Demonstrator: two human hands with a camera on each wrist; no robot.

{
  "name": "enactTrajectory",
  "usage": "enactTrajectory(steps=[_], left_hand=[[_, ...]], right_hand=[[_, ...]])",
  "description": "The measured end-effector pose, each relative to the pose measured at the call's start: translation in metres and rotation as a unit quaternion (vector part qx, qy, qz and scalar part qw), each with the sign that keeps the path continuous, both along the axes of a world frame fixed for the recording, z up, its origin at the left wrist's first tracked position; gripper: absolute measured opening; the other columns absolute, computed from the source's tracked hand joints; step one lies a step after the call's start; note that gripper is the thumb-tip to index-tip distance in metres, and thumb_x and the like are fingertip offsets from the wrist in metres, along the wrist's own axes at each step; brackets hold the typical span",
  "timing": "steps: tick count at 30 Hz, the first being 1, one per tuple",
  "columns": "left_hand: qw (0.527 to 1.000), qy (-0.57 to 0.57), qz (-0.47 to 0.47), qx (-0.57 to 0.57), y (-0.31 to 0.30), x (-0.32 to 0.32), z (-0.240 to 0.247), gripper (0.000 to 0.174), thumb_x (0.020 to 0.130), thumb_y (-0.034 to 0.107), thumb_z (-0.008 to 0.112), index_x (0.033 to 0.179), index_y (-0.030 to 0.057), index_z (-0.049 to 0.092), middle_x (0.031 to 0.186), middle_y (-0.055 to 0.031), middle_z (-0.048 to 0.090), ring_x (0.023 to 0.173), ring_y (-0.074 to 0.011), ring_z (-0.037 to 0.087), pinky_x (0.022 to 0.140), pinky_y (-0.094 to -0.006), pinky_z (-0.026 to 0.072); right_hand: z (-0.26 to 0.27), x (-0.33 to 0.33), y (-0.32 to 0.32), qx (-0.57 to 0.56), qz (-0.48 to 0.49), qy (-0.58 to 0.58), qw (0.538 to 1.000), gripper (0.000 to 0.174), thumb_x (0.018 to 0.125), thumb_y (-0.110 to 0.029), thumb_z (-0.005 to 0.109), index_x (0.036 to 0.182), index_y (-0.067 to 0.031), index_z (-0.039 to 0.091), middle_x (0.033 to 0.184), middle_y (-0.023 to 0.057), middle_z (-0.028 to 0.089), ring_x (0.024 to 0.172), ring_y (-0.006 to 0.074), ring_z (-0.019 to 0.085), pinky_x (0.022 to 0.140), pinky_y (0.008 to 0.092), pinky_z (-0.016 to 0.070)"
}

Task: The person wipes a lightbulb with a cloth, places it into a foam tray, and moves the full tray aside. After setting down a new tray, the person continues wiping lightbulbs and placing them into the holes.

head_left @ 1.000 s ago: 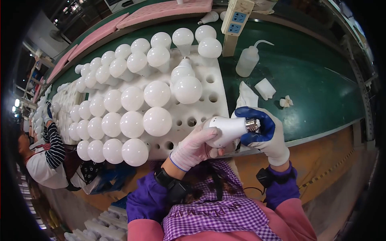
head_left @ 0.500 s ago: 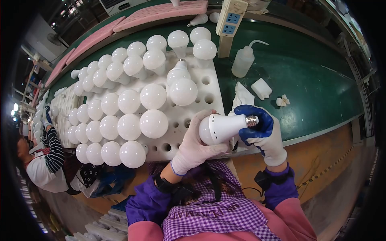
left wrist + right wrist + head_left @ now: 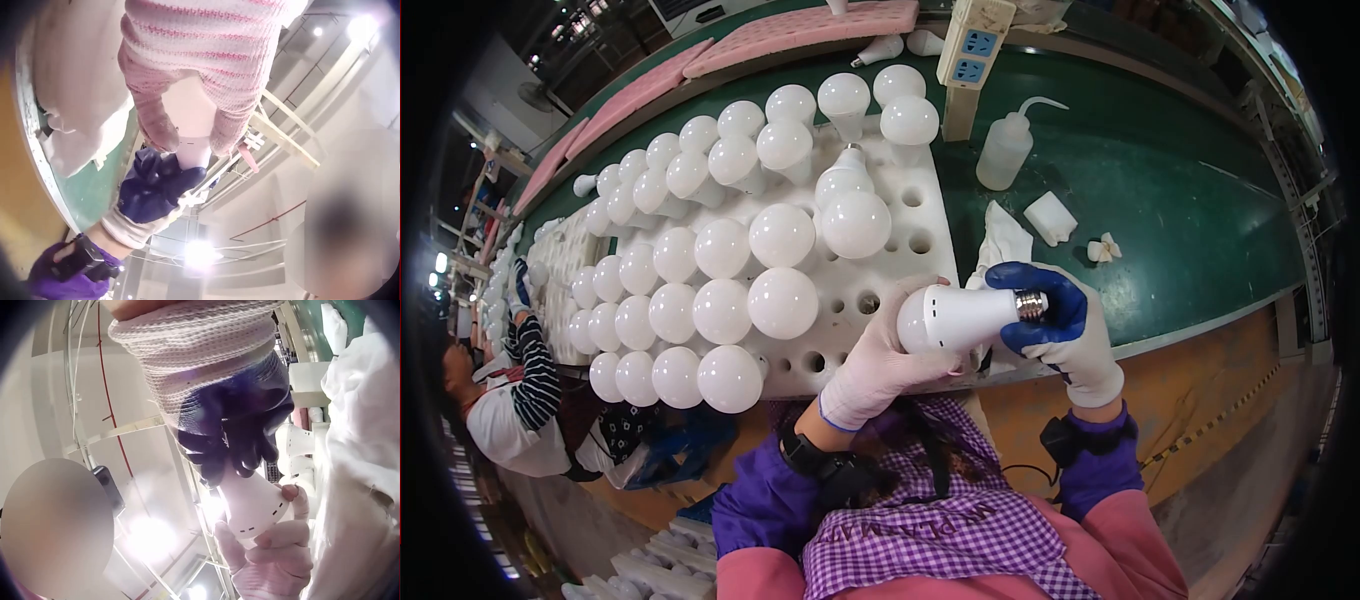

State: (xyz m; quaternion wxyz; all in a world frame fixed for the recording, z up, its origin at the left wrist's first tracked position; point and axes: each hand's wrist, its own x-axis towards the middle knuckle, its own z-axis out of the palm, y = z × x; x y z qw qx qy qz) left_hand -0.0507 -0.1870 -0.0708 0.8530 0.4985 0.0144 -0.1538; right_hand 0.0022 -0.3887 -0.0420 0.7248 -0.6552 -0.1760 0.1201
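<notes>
A white LED bulb [image 3: 970, 318] lies almost level in front of the apron, its dome to the left and its metal screw base [image 3: 1030, 306] to the right. My left hand [image 3: 875, 365], in a white and pink knit glove, grips the dome end with thumb and fingers around it; in the left wrist view the dome [image 3: 189, 106] shows between them. The right hand [image 3: 1068, 335] wears a blue-coated glove and curls its fingers about the base end. Dark slots ring the bulb's body [image 3: 256, 503] in the right wrist view.
Left of the hands, rows of bulbs [image 3: 722, 310] stand in a white foam tray [image 3: 855, 335] with holes. On the green table [image 3: 1180, 200] are a squeeze bottle [image 3: 1005, 152], a white block [image 3: 1050, 220] and a cloth [image 3: 1003, 240]. A socket post [image 3: 970, 70] rises behind; another person [image 3: 515, 400] works at left.
The bulb has rolled about its long axis, bringing its slots to face up. My left hand has shifted its hold from over the body to around the dome; the right hand stays at the base.
</notes>
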Motion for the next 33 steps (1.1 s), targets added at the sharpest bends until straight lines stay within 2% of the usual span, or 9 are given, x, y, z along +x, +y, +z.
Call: enactTrajectory(steps=[7,11,13,17,19,24,26,27,33], left_hand=[[0.907,-0.183,0.054,0.376,-0.014,0.001,-0.003,0.081,0.066,0.016,0.078,0.133,0.0029,0.035,0.125,-0.0194,0.045,0.114,-0.0315,0.049,0.095,-0.0386,0.0426],[0.750,-0.343,0.156,0.543,-0.004,0.012,0.016,0.081,0.061,0.015,0.080,0.132,0.0069,0.040,0.129,-0.0187,0.041,0.119,-0.0362,0.042,0.098,-0.0428,0.0396],[0.536,-0.374,0.218,0.725,0.006,0.028,0.022,0.069,0.067,0.014,0.074,0.129,0.0110,0.045,0.130,-0.0166,0.040,0.122,-0.0377,0.039,0.097,-0.0460,0.0389],[0.460,-0.274,0.174,0.827,0.012,0.059,0.024,0.048,0.072,0.011,0.063,0.117,0.0110,0.050,0.127,-0.0156,0.042,0.118,-0.0370,0.042,0.089,-0.0493,0.0420],[0.482,-0.214,0.140,0.838,0.011,0.067,0.032,0.047,0.071,0.010,0.063,0.116,0.0107,0.050,0.126,-0.0154,0.043,0.115,-0.0364,0.044,0.087,-0.0478,0.0435],[0.538,-0.231,0.154,0.796,0.015,0.045,0.049,0.054,0.069,0.009,0.068,0.119,0.0100,0.049,0.123,-0.0161,0.045,0.110,-0.0352,0.049,0.086,-0.0419,0.0463],[0.693,-0.303,0.282,0.590,0.013,0.031,0.045,0.065,0.065,0.011,0.077,0.122,0.0070,0.047,0.120,-0.0158,0.047,0.111,-0.0332,0.048,0.091,-0.0384,0.0445],[0.736,-0.305,0.281,0.535,0.012,0.027,0.037,0.074,0.060,0.016,0.081,0.124,0.0074,0.046,0.116,-0.0181,0.046,0.108,-0.0348,0.048,0.090,-0.0407,0.0442],[0.872,-0.193,0.246,0.376,0.005,0.003,0.007,0.077,0.061,0.019,0.082,0.124,0.0001,0.041,0.117,-0.0157,0.047,0.109,-0.0278,0.050,0.092,-0.0366,0.0439]], right_hand=[[-0.003,0.000,-0.001,-0.035,-0.085,0.183,0.979,0.019,0.080,-0.006,0.067,0.099,-0.0027,0.065,0.068,-0.0028,0.055,0.052,0.0026,0.049,0.044,0.0172,0.0342],[0.002,0.035,-0.042,-0.102,-0.192,0.084,0.972,0.020,0.078,-0.005,0.064,0.098,-0.0008,0.063,0.067,0.0007,0.057,0.049,0.0063,0.051,0.043,0.0196,0.0366],[0.001,0.067,-0.061,-0.156,-0.275,0.001,0.949,0.018,0.080,-0.006,0.062,0.098,-0.0003,0.062,0.069,0.0011,0.057,0.048,0.0066,0.050,0.042,0.0205,0.0369],[-0.016,0.118,-0.070,-0.033,-0.298,-0.104,0.948,0.036,0.082,-0.003,0.062,0.117,0.0023,0.057,0.094,0.0063,0.063,0.076,0.0102,0.060,0.066,0.0215,0.0489],[-0.017,0.115,-0.055,-0.028,-0.235,-0.134,0.962,0.040,0.086,-0.002,0.053,0.125,0.0034,0.052,0.114,0.0120,0.060,0.098,0.0156,0.060,0.080,0.0254,0.0481],[-0.023,0.048,0.003,-0.024,-0.039,0.046,0.998,0.043,0.087,-0.015,0.061,0.126,0.0003,0.050,0.097,0.0120,0.064,0.070,0.0136,0.062,0.064,0.0241,0.0497],[-0.031,0.031,0.016,0.058,0.090,0.094,0.990,0.054,0.088,-0.033,0.062,0.128,-0.0009,0.047,0.095,0.0124,0.065,0.068,0.0137,0.063,0.061,0.0230,0.0486],[-0.033,0.023,0.024,0.059,0.091,0.103,0.989,0.066,0.085,-0.047,0.062,0.130,-0.0014,0.045,0.092,0.0112,0.065,0.068,0.0133,0.063,0.061,0.0233,0.0487],[-0.005,0.005,0.041,0.091,-0.008,0.164,0.982,0.033,0.091,-0.024,0.060,0.116,-0.0019,0.059,0.072,-0.0005,0.056,0.054,0.0040,0.051,0.046,0.0192,0.0383]])
